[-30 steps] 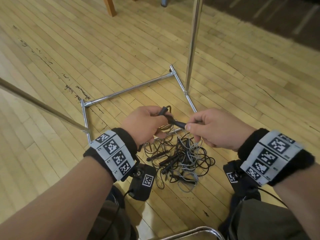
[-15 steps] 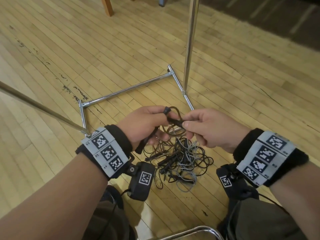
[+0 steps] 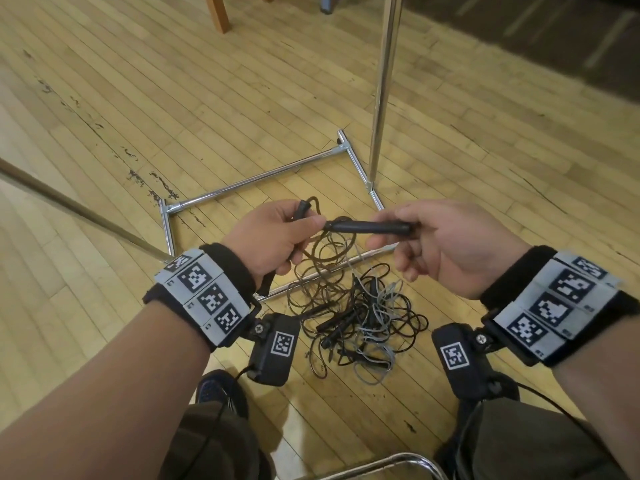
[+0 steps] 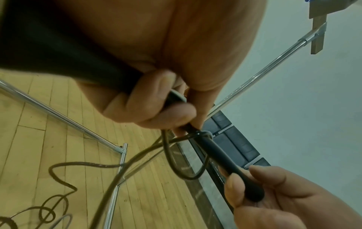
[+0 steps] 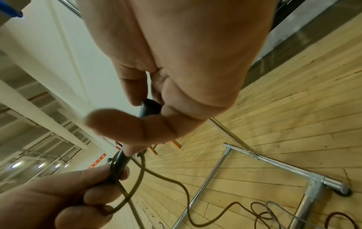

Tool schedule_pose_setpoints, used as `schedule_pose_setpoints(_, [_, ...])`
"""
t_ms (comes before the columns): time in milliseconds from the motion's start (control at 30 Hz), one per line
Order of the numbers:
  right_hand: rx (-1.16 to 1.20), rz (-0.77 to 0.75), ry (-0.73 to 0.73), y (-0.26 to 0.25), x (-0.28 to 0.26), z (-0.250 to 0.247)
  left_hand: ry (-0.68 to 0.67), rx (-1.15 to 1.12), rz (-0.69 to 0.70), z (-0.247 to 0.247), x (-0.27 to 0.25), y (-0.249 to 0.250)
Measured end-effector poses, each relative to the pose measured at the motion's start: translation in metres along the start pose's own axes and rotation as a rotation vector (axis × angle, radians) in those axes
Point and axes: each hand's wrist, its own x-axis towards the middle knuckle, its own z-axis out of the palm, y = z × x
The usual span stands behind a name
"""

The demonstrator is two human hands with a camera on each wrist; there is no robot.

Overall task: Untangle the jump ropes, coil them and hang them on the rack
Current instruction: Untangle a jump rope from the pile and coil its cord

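Note:
My left hand [image 3: 294, 233] grips one black handle [image 3: 300, 212] upright in its fist, along with some brown cord [image 3: 332, 251]. My right hand [image 3: 391, 230] pinches the far end of a second black handle [image 3: 367, 226], which lies level between the two hands. In the left wrist view the brown cord [image 4: 201, 134] is looped round that second handle [image 4: 219, 156] close to my left fingers [image 4: 168, 114]. The right wrist view has my thumb and fingers on the handle's end [image 5: 149, 106]. Below, the tangled pile of black, brown and grey jump ropes [image 3: 360, 317] lies on the wooden floor.
The chrome rack's base tubes [image 3: 256, 181] frame the floor just beyond the pile, and its upright pole [image 3: 381, 88] rises at the right. A slanted metal bar [image 3: 79, 209] crosses at the left. A wooden furniture leg [image 3: 218, 12] stands far back; a chrome chair rail [image 3: 398, 460] sits by my knees.
My hands have drawn apart. The right hand has pulled the second handle out to the right, so most of its length now shows between the hands.

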Motion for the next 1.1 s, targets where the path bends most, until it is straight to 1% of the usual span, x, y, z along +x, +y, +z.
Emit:
schedule_pose_setpoints(67, [-0.091,0.012,-0.048,0.0,-0.001,0.0,-0.064,-0.036,0.025,0.0,-0.001,0.002])
schedule_pose_setpoints(167, [-0.203,0.058,-0.159,0.002,-0.002,0.002,-0.192,-0.061,0.041,0.002,-0.002,0.004])
schedule_pose_setpoints(267, [-0.209,0.094,-0.237,0.004,-0.003,0.003,-0.247,-0.032,0.031,0.004,-0.003,0.005])
schedule_pose_setpoints(333, [-0.208,0.108,-0.264,0.004,-0.002,0.003,-0.254,-0.014,0.023,0.003,-0.004,0.006])
schedule_pose_setpoints(367, [-0.215,0.114,-0.265,0.005,-0.002,0.002,-0.235,-0.007,0.018,0.001,-0.003,0.006])
schedule_pose_setpoints(433, [-0.231,0.122,-0.242,0.006,-0.001,0.001,-0.133,-0.021,-0.019,-0.003,-0.002,0.005])
schedule_pose_setpoints(533, [-0.215,0.123,-0.202,0.007,0.0,0.002,0.048,-0.125,-0.124,-0.008,0.001,0.004])
schedule_pose_setpoints(600, [-0.184,0.123,-0.189,0.008,0.002,0.004,0.118,-0.197,-0.166,-0.008,0.001,0.005])
schedule_pose_setpoints(667, [-0.124,0.112,-0.182,0.008,0.003,0.005,0.144,-0.233,-0.184,-0.006,0.0,0.007])
schedule_pose_setpoints(733, [-0.077,0.088,-0.169,0.008,0.004,0.006,0.138,-0.246,-0.189,-0.004,-0.001,0.009])
schedule_pose_setpoints(900, [-0.076,0.01,-0.09,0.01,0.003,0.009,0.109,-0.274,-0.206,0.0,-0.003,0.013])
schedule_pose_setpoints(1033, [0.075,0.004,-0.11,0.009,0.001,0.012,0.167,-0.3,-0.223,0.0,-0.003,0.014])
schedule_pose_setpoints(1100, [0.136,-0.022,-0.092,0.009,0.002,0.015,0.201,-0.331,-0.236,0.0,-0.003,0.015])
